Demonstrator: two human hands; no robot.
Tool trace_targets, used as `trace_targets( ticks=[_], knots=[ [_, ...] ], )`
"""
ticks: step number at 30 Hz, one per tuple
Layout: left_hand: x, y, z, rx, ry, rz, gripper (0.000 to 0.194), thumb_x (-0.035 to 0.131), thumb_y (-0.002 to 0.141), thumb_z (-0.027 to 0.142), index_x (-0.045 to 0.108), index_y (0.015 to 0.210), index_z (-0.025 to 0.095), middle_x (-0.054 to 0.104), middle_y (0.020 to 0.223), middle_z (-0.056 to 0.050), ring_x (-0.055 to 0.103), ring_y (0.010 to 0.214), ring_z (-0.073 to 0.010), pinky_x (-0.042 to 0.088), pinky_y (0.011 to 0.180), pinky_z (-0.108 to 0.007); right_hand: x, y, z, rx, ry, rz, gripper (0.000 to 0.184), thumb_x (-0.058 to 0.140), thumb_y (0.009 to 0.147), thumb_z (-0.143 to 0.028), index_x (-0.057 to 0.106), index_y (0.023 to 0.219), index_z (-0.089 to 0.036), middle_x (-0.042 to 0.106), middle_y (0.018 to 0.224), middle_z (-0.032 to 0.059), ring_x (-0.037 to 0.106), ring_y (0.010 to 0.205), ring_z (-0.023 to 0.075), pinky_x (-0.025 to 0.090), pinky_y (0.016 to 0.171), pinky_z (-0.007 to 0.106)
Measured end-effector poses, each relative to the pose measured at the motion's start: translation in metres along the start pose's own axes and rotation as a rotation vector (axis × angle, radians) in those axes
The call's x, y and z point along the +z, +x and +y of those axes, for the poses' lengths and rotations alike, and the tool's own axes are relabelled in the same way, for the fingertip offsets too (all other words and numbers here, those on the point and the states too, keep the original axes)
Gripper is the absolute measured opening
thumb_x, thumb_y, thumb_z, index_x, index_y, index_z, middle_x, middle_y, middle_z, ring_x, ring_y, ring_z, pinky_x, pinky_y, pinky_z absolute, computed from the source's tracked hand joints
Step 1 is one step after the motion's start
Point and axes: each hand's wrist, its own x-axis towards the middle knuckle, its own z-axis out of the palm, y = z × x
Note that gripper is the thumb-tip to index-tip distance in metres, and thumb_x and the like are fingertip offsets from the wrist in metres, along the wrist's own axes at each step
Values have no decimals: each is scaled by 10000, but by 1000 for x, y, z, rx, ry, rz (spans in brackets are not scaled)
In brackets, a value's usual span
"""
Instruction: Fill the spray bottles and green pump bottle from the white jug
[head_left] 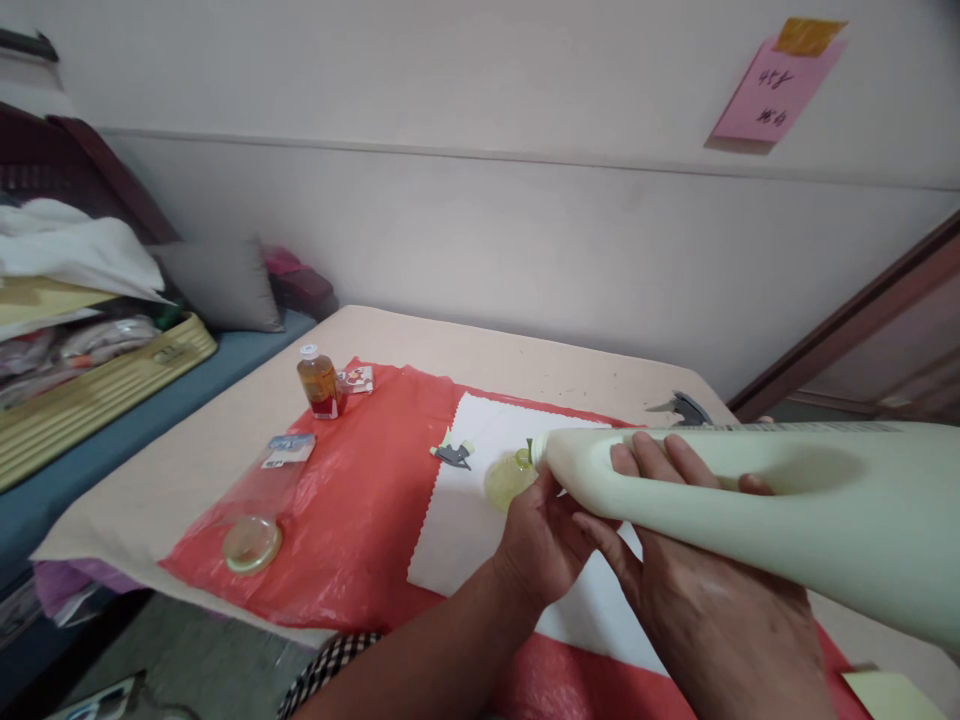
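Observation:
A large pale green plastic jug lies tilted on its side in the air, its neck pointing left over a white sheet with a scalloped edge. My right hand supports it from below, with the fingers through the handle opening. My left hand is closed at the jug's neck, its fingertips partly hidden behind it. Just beyond the neck, a round yellow-green translucent thing rests on the sheet; I cannot tell whether it is a dish or liquid. A small grey clip-like piece lies left of it.
Red plastic sheeting covers much of the table. On the left are an amber bottle with a white cap, a clear plastic bag and a round clear lid. Another grey tool lies near the back right. A wall stands behind.

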Motion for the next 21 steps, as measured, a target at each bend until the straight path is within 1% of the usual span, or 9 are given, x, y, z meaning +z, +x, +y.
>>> trace_targets(
  ticks=[2,6,8,12,15,18,21],
  knots=[
    [-1,1,0,10,-1,1,491,466,964,471,653,1248,117,640,1284,-121,641,1056,-188,518,769,-210,0,0,0,6,11,2,488,571,937,-265,502,1380,-74,602,1351,188,566,1248,353,339,1110,535],
    [-2,1,0,0,15,20,483,509,947,463,647,1258,120,663,1243,-117,638,1028,-186,503,705,-204,0,0,0,7,19,10,492,582,932,-274,507,1377,-77,604,1350,186,569,1247,345,331,1117,531],
    [-2,1,1,-7,17,31,476,513,945,461,643,1262,130,670,1227,-113,633,1038,-186,500,699,-200,-1,0,0,8,18,8,491,582,932,-280,510,1374,-77,603,1352,185,563,1254,342,332,1118,527],
    [-1,0,1,4,25,23,471,489,955,470,646,1249,138,649,1273,-109,608,1117,-195,508,745,-195,0,0,1,3,5,7,485,587,928,-289,524,1360,-78,606,1351,178,569,1244,341,336,1115,526],
    [-2,1,1,22,60,33,476,464,962,481,644,1249,147,626,1313,-112,612,1121,-218,516,778,-233,2,-1,3,-11,6,25,488,567,936,-290,513,1371,-77,602,1353,188,560,1254,353,346,1105,540],
    [-3,2,0,31,97,18,478,487,950,483,630,1270,158,618,1318,-109,621,1102,-225,521,788,-256,2,-1,3,-2,16,8,506,552,943,-295,492,1390,-65,590,1364,196,540,1277,360,341,1109,549],
    [-4,2,0,45,104,-1,473,505,939,488,627,1275,179,624,1310,-95,608,1138,-235,527,814,-271,1,-1,2,10,21,-19,524,554,943,-295,473,1403,-56,578,1377,200,529,1290,359,322,1123,551]
  ],
)
